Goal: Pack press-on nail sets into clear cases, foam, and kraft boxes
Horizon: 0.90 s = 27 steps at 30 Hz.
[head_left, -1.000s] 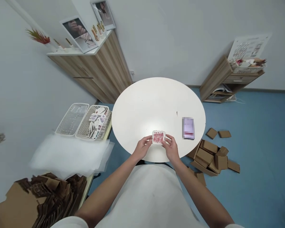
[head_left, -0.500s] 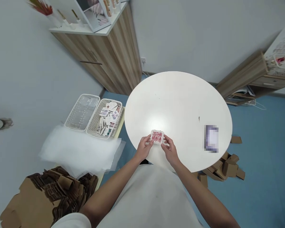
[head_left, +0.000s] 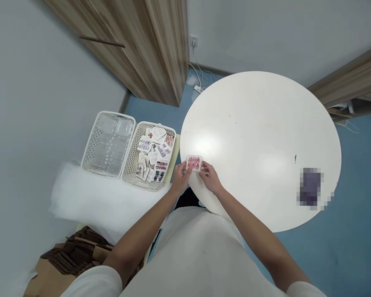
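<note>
Between my two hands is a small clear plastic case [head_left: 194, 163] with rows of pink press-on nails in it. My left hand [head_left: 181, 176] grips its left edge, the thumb at the near left corner. On the opposite edge my right hand [head_left: 210, 177] pinches the case with thumb and fingers. The case is held over the near left rim of the round white table [head_left: 259, 123]. To the left, a white basket [head_left: 130, 163] holds many cards of press-on nails in several colours.
A second white basket [head_left: 88, 150] holds stacked clear plastic cases. White foam sheets [head_left: 95, 206] lie in front of the baskets, with folded cardboard boxes [head_left: 58, 264] below. A blurred-out dark object [head_left: 311, 186] lies at the table's right. Beyond the table, a wooden cabinet [head_left: 136, 49] stands by a power strip [head_left: 198, 88].
My view has turned down and to the left, so the table appears further right and the baskets nearer. Both hands still hold the case, which has moved towards the table's left rim.
</note>
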### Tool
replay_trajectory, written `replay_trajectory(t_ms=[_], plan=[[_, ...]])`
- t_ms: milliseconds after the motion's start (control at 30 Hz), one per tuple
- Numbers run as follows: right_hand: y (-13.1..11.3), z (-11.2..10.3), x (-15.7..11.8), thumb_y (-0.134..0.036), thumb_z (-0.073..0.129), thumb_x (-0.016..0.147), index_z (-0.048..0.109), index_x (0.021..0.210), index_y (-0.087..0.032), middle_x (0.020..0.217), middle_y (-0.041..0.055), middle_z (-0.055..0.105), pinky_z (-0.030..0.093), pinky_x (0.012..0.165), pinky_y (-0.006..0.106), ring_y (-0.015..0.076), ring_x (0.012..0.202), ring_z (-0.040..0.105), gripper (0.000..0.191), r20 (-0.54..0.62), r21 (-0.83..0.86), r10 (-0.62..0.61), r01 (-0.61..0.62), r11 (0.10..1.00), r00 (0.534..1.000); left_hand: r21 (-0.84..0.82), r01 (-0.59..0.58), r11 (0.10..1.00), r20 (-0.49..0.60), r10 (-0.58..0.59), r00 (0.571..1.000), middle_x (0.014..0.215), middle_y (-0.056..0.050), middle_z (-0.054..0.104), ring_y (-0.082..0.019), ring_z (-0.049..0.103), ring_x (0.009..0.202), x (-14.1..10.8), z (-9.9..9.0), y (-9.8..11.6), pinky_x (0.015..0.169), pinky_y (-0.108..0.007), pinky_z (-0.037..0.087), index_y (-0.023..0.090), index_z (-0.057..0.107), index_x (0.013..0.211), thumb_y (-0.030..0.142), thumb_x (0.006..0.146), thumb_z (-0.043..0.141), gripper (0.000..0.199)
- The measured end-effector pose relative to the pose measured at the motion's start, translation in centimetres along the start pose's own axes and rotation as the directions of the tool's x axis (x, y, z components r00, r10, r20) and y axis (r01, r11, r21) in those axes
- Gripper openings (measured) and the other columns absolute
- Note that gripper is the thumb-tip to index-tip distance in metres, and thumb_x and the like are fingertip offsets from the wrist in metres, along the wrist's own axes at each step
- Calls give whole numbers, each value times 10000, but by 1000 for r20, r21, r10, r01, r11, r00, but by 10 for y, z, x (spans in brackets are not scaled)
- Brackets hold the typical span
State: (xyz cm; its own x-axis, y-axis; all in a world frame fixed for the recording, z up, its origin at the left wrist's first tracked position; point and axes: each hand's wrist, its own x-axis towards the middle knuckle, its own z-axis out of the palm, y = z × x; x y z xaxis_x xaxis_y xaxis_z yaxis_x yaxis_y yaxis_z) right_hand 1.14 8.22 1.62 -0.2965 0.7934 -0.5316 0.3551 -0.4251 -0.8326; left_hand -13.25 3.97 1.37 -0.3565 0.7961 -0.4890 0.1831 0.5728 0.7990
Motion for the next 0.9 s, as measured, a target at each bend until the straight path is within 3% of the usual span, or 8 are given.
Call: replay_trajectory(t_ms=[400, 767, 900], plan=[[-9, 15, 28, -272, 570, 672, 400, 1200, -269, 1180, 56, 444, 443, 764, 354, 184, 958, 470, 555, -104, -4, 29, -29, 1000, 994, -3, -74, 997, 14, 74, 997, 1084, -83, 467, -171, 494, 949, 34, -11, 1, 770, -285, 436, 195, 436, 1191, 405, 698, 592, 558], [-7, 13, 20, -283, 590, 653, 381, 1192, -274, 1166, 48, 433, 412, 810, 354, 171, 976, 455, 579, -74, 25, 44, -43, 999, 996, 47, -168, 985, 72, 164, 984, 1070, -78, 478, -178, 496, 972, 32, -14, -5, 814, -315, 435, 193, 449, 1172, 329, 702, 591, 509], [-5, 12, 18, -284, 605, 634, 375, 1196, -279, 1142, 44, 436, 400, 835, 357, 173, 989, 453, 606, -69, 38, 55, -52, 998, 996, 15, -150, 989, 119, 147, 982, 1086, -78, 475, -187, 493, 1001, 33, -16, -6, 865, -332, 415, 199, 459, 1173, 320, 697, 597, 510]])
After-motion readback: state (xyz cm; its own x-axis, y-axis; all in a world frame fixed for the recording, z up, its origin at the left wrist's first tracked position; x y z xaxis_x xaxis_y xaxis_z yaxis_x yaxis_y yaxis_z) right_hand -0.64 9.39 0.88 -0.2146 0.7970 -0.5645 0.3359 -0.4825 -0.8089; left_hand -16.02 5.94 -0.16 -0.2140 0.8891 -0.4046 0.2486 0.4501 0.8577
